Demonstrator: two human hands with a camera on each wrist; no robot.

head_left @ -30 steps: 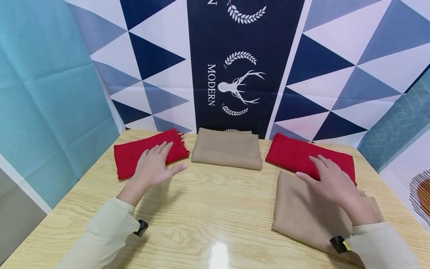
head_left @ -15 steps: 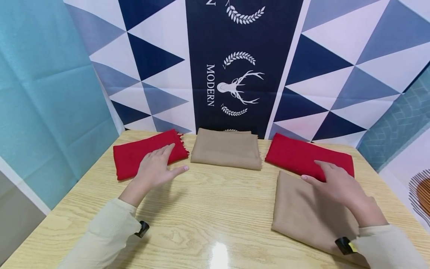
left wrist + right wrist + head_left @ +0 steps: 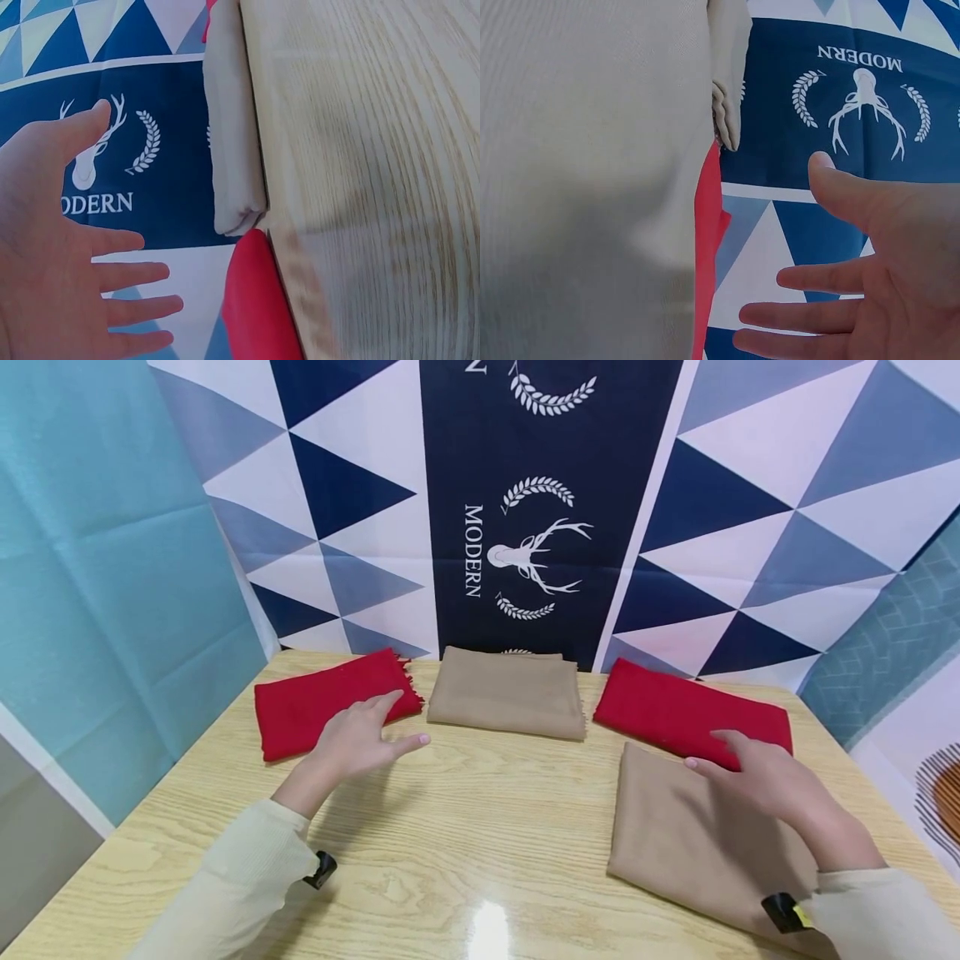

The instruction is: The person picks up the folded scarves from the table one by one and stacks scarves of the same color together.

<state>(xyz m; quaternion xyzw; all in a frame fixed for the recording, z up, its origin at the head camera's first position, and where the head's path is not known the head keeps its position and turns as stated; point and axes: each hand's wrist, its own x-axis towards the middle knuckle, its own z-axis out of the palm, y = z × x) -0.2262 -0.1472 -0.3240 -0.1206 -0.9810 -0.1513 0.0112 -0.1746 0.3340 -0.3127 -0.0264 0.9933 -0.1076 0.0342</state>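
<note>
My left hand [image 3: 351, 745] hovers over the table's left side, fingers spread and nothing in it. Behind its fingertips lies a folded red cloth [image 3: 300, 706] with a fringed end. My right hand [image 3: 772, 781], also holding nothing, is held above a larger folded beige cloth [image 3: 675, 827] at the front right and casts a shadow on it. Another folded red cloth [image 3: 675, 702] lies just beyond that hand. Between the two red ones, at the back, sits a smaller folded beige cloth [image 3: 506, 689] with a fringed edge. Both wrist views show straight, parted fingers.
The light wooden table [image 3: 450, 827] ends at the back against a hanging patterned curtain [image 3: 525, 552] with triangles and a deer head. A blue-green sheet [image 3: 112, 577] hangs along the left side.
My right hand has drawn back a little to the right and toward me. The left hand has shifted slightly right. The cloths lie where they were.
</note>
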